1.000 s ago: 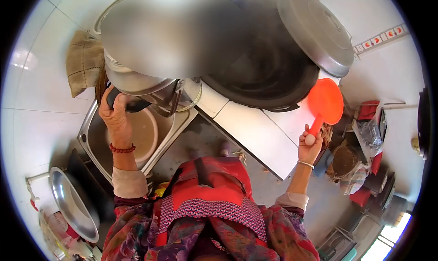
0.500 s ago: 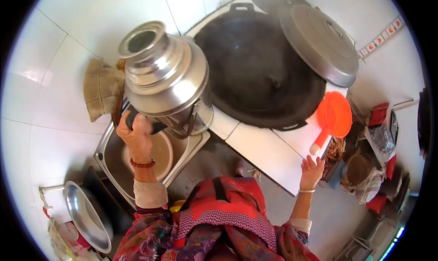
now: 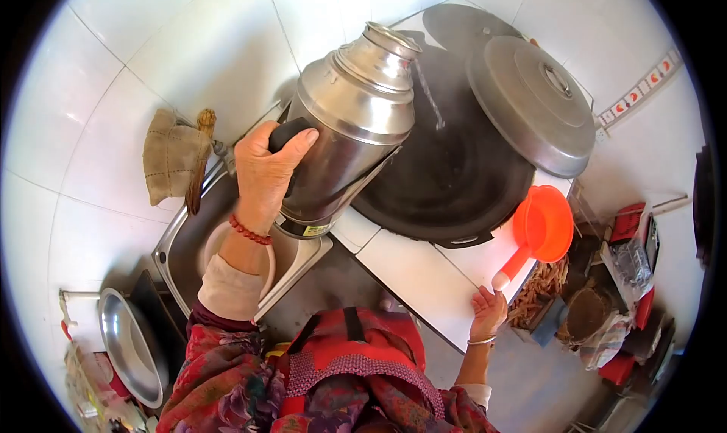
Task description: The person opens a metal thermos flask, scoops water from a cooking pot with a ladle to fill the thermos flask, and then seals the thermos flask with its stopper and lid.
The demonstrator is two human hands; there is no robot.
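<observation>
My left hand (image 3: 265, 164) is closed around the black handle of a large steel thermos flask (image 3: 352, 104). The flask leans to the right, its mouth over a big black wok (image 3: 447, 183). A thin stream of water (image 3: 429, 96) runs from the mouth into the wok. My right hand (image 3: 487, 313) is at the front edge of the white tiled counter (image 3: 420, 274), fingers apart and holding nothing. Just beyond its fingertips lies the handle end of an orange plastic dipper (image 3: 544, 225), whose bowl rests on the counter beside the wok.
A domed metal lid (image 3: 534, 104) leans over the wok's right rim. On the left is a steel sink (image 3: 182, 263) with a basin in it. A cloth (image 3: 176, 157) hangs on the wall, and a metal bowl (image 3: 132, 346) stands lower left. Wood chips (image 3: 541, 289) lie right of the counter.
The flask has swung right and tipped over the wok, and water now runs out of it. My right hand has shifted slightly down and left along the counter edge.
</observation>
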